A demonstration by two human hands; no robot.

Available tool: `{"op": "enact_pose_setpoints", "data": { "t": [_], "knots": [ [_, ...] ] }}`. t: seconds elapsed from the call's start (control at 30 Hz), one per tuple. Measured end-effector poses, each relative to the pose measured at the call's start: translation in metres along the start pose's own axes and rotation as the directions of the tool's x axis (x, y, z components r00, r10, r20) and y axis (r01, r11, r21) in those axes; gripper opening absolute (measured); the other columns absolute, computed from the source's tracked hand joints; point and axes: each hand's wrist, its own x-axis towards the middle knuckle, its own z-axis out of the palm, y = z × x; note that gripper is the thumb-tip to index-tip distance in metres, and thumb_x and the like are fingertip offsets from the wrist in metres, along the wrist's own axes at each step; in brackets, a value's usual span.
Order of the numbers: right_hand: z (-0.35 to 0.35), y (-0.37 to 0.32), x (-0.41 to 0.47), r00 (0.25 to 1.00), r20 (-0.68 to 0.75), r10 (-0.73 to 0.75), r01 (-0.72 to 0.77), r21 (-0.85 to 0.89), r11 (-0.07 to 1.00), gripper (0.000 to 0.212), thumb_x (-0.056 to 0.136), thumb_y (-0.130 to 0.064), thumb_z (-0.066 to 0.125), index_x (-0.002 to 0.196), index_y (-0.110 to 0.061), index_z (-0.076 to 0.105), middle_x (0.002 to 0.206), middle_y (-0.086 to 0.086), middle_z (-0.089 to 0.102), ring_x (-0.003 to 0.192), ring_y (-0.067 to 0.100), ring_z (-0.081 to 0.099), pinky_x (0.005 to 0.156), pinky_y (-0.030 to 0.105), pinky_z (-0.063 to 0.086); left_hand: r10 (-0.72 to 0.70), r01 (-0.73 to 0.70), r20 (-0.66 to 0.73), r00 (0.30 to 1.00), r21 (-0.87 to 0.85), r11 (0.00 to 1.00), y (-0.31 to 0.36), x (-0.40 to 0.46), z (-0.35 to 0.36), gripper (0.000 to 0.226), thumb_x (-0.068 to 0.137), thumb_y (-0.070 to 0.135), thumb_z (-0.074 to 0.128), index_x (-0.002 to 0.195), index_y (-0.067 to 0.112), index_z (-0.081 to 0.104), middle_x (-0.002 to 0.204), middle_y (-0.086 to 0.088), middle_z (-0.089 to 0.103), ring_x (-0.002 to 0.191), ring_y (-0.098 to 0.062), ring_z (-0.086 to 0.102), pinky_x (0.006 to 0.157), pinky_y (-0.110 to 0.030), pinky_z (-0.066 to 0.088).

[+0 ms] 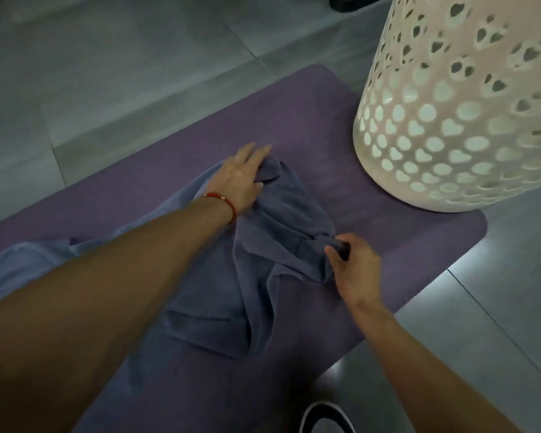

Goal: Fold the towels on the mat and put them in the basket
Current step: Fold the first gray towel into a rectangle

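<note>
The towel [263, 270], a grey-blue cloth, lay rumpled in the middle of the purple mat [341, 126], not yet flat enough to fold. A second, paler towel [22, 264] lay to its left, partly hidden under the left forearm. The left hand [242, 179] rested on the far end of the grey-blue towel with its fingers straight and the thumb tucked against a fold, pressing rather than gripping. The right hand [352, 265] was at the near right side, its fingers and thumb curled round a bunched corner of the same towel. Between the two hands the cloth ran in a slanted ridge, from far left to near right, so the towel's long axis appeared to lie roughly along that line, with loose cloth sagging toward the person.

The basket [456, 120], a tall white one pierced with heart-shaped holes, stood on the far right end of the mat, well apart from the towel and closer to the right hand than to the left. By this reading the folding had barely begun: the likely next move was to draw the held corner away from the pinned end to spread the cloth. A shoe [325, 420] showed at the bottom edge on the grey tiled floor [107, 57].
</note>
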Motion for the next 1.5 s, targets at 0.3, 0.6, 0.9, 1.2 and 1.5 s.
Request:
{"op": "enact_pose_setpoints", "data": {
  "t": [0.3,0.6,0.9,1.2,1.5],
  "knots": [
    [-0.042,0.035,0.014,0.964,-0.191,0.185,-0.150,0.184,0.972,0.016,0.089,-0.030,0.074,0.100,-0.018,0.072,0.083,-0.005,0.067,0.082,0.020,0.064,0.078,0.019,0.044,-0.206,0.185,-0.180,0.962,-0.128,0.974,-0.027,0.054,-0.021,0.020,0.091,0.027,0.062,0.101,0.011,0.065,0.103,-0.015,0.068,0.098,-0.033,0.062,0.085,-0.040,0.049],
    [-0.073,0.039,0.017,0.947,-0.126,0.295,-0.147,0.645,0.750,0.008,0.092,-0.015,0.071,0.100,-0.016,0.071,0.095,0.006,0.071,0.087,0.013,0.068,0.083,0.032,0.059,-0.300,0.224,-0.033,0.953,-0.590,0.776,-0.040,0.016,-0.095,0.027,0.089,0.031,0.072,0.081,0.011,0.056,0.063,-0.015,0.062,0.041,-0.012,0.058,0.044,-0.024,0.049],
    [-0.083,0.043,0.011,0.966,0.120,0.227,-0.256,0.528,0.810,0.026,0.082,-0.011,0.080,0.108,-0.009,0.074,0.099,0.010,0.075,0.086,0.015,0.068,0.082,0.024,0.057,-0.350,0.237,-0.016,0.937,-0.707,0.666,-0.036,0.002,-0.119,0.018,0.095,0.024,0.064,0.102,0.007,0.068,0.068,-0.006,0.066,0.052,-0.013,0.063,0.051,-0.022,0.054],
    [-0.084,0.060,0.056,0.908,0.082,0.412,-0.328,0.751,0.574,0.018,0.100,-0.008,0.057,0.113,0.005,0.061,0.103,0.018,0.067,0.088,0.022,0.070,0.071,0.031,0.062,-0.415,0.272,-0.072,0.907,-0.652,0.708,0.002,0.106,-0.089,0.013,0.093,0.017,0.064,0.080,0.012,0.065,0.072,-0.007,0.065,0.060,-0.021,0.069,0.076,-0.041,0.061],
    [-0.066,0.092,0.055,0.859,-0.275,0.431,-0.352,0.295,0.888,0.030,0.088,-0.016,0.072,0.117,-0.012,0.063,0.102,0.007,0.070,0.095,0.024,0.067,0.091,0.036,0.052,-0.135,0.143,0.185,0.973,-0.029,0.989,0.014,0.099,0.017,0.058,0.094,0.020,0.056,0.149,0.010,0.037,0.157,-0.015,0.031,0.144,-0.031,0.030,0.118,-0.034,0.022]
  ]
}}
